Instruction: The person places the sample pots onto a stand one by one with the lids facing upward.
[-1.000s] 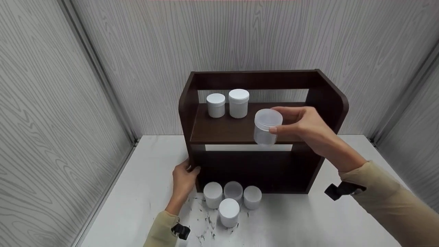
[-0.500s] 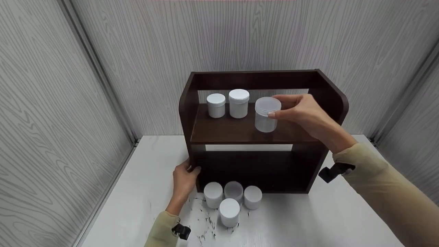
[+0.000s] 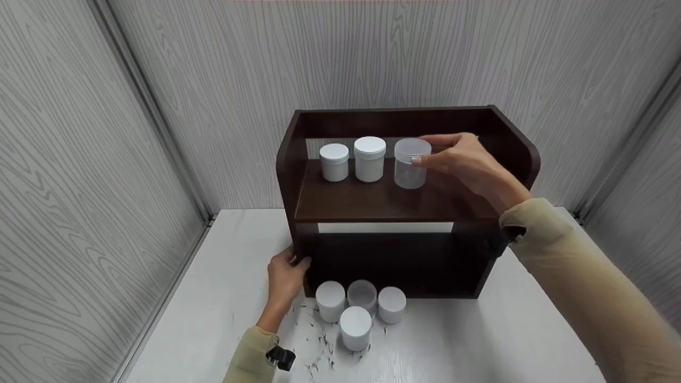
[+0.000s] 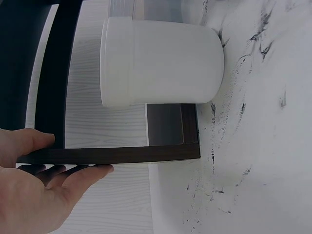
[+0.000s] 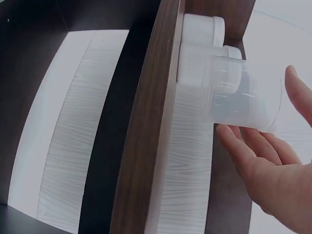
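Note:
My right hand grips a translucent plastic jar near its top, thumb in front and fingers behind. The jar is upright over the upper board of a dark brown wooden shelf. To its left on that board stand two white lidded jars, a shorter one and a taller one. In the right wrist view, the translucent jar overlaps the taller white jar. My left hand holds the front edge of the shelf's left side panel, thumb on one side and fingers on the other.
Before the shelf on the white tabletop stand several jars: white ones and a translucent one among them. Dark marks streak the tabletop near them. Grey wood-patterned walls enclose the left, back and right.
My right hand has moved the translucent jar upward in the head view and further back over the upper board. My left hand stays on the side panel.

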The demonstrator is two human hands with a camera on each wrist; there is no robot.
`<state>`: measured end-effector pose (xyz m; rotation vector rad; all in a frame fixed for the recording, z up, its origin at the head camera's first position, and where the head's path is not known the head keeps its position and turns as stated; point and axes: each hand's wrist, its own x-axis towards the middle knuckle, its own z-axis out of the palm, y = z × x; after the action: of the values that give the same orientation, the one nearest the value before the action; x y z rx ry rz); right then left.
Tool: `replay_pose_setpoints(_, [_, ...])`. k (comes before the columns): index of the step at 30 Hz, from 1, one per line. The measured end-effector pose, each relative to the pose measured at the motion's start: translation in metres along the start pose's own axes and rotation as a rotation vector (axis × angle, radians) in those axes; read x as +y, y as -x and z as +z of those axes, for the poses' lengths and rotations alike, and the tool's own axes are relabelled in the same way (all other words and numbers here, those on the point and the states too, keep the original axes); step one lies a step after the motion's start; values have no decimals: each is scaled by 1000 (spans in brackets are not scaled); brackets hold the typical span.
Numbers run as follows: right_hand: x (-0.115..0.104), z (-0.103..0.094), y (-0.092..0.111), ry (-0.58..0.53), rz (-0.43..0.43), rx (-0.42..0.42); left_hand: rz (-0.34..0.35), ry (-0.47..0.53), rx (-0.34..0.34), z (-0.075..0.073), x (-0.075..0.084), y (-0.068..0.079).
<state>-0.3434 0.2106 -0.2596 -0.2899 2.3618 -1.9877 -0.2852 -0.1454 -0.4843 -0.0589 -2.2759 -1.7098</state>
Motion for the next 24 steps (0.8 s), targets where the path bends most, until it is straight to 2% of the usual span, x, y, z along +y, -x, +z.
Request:
replay_pose_setpoints(8, [5, -4, -16, -94, 32, -21, -9, -8, -1, 0, 0, 0])
replay_pose_setpoints(24, [7, -11, -36, -126, 102, -45, -26, 0, 0, 1, -1, -1])
